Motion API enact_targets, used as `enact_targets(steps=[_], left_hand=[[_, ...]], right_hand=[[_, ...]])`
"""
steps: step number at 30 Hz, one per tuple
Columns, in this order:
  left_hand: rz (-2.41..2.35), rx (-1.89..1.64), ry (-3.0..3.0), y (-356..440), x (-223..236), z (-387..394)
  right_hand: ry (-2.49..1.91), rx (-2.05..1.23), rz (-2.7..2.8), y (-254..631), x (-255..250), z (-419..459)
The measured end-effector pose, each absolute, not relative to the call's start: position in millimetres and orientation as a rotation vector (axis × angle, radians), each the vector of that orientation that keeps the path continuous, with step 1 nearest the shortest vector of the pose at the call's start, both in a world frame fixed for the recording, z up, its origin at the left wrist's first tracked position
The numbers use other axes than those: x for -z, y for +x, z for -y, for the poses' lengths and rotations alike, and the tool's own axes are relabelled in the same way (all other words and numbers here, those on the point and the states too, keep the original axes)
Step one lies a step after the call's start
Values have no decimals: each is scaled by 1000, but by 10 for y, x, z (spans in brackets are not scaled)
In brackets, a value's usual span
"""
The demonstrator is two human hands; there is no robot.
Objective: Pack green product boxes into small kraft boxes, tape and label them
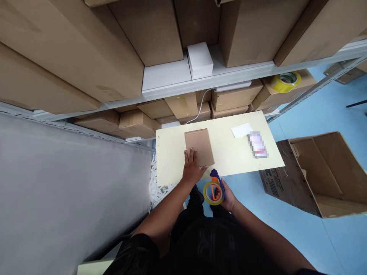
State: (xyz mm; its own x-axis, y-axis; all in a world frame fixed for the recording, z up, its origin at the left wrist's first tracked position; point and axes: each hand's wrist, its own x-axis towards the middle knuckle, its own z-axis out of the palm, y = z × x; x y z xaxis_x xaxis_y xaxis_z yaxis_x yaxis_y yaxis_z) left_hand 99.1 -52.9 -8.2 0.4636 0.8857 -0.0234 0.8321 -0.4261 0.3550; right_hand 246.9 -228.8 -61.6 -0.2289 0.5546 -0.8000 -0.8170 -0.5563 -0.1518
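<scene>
Two bare hands are in my head view, well apart from each other and each busy with its own thing. The left hand point(192, 169) lies flat with fingers spread on the near left part of a flat cardboard box point(203, 143), its thumb at the box's near edge; it presses rather than grips. The right hand point(228, 196) is closed around a tape dispenser point(214, 178).

The box lies on the left half of the pale desk point(225, 151). I read its long axis as running away from the wearer, near edge to far edge, with the far end leaning slightly left. The dispenser is held at the desk's near edge, just beside the box's near right corner. Its dark blue head points forward, towards the shelf point(166, 79), and its long axis runs roughly the same way as the box's. The yellow tape roll point(205, 195) sits at the end nearer the body, its round side facing me.

Farther right on the desk I see a white sheet point(240, 130) and a pixelated object point(258, 145), side by side. Beyond the desk's right end stands a big open carton point(329, 168).
</scene>
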Motion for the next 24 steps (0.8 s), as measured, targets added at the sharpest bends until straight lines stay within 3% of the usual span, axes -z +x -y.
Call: enact_targets(steps=[5,11,17,24], left_hand=[[-1469,-151,2326,1054,-3,782],[-1361,45,2421,1129,-230,1051],[-1243,205,2567,970,-402,336],[-1470,318,2536,774,-161,-148]], right_hand=[[-1063,-1828,-466,2408,650,2020],[-1197,-1795,-427,3035,622,1502],[-1340,-1973,-208,3784,485,786],[-1405,-1970,-170,3801,434,592]])
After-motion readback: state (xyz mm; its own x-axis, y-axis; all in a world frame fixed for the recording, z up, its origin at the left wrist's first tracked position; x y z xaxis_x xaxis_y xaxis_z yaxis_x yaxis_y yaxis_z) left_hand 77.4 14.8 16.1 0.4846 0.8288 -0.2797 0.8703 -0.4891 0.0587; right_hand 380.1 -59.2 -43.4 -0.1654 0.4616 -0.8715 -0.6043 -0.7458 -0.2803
